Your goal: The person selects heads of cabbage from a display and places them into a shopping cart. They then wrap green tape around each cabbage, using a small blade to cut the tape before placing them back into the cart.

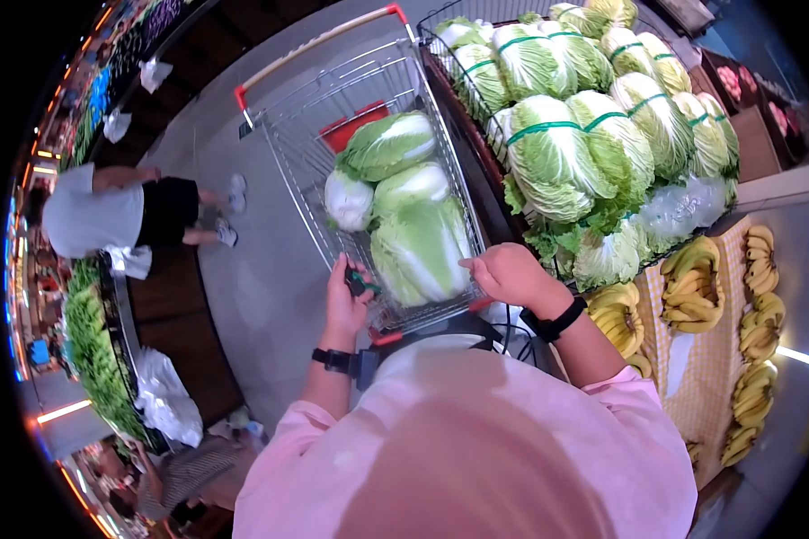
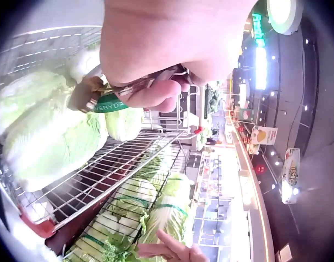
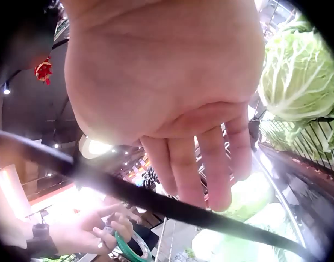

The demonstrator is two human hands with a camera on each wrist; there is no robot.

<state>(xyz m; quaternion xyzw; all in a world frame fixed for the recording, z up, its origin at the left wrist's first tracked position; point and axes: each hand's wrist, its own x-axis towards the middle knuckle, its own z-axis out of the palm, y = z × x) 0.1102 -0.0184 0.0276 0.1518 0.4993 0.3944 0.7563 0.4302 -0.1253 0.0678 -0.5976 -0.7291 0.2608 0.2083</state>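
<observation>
My left hand (image 1: 344, 301) grips a green band (image 2: 108, 103) with white lettering, over the near end of a wire shopping cart (image 1: 319, 41). In the right wrist view the band looks like a loop hanging from the fingers. Something brown and shiny also shows at those fingers in the left wrist view; what it is I cannot tell. My right hand (image 1: 511, 274) is at the cart's right side with nothing in it, its fingers (image 3: 213, 164) loosely extended. Between the hands lies a large napa cabbage (image 1: 418, 247), with other napa cabbages (image 1: 391, 144) behind it.
At the right, a rack is piled with napa cabbages (image 1: 553, 157) tied with green bands. Bananas (image 1: 692, 283) lie on a checked cloth nearer me. A person (image 1: 108, 211) stands at the left by a produce stand with leafy greens (image 1: 90, 337). A cable (image 3: 117, 188) crosses the right wrist view.
</observation>
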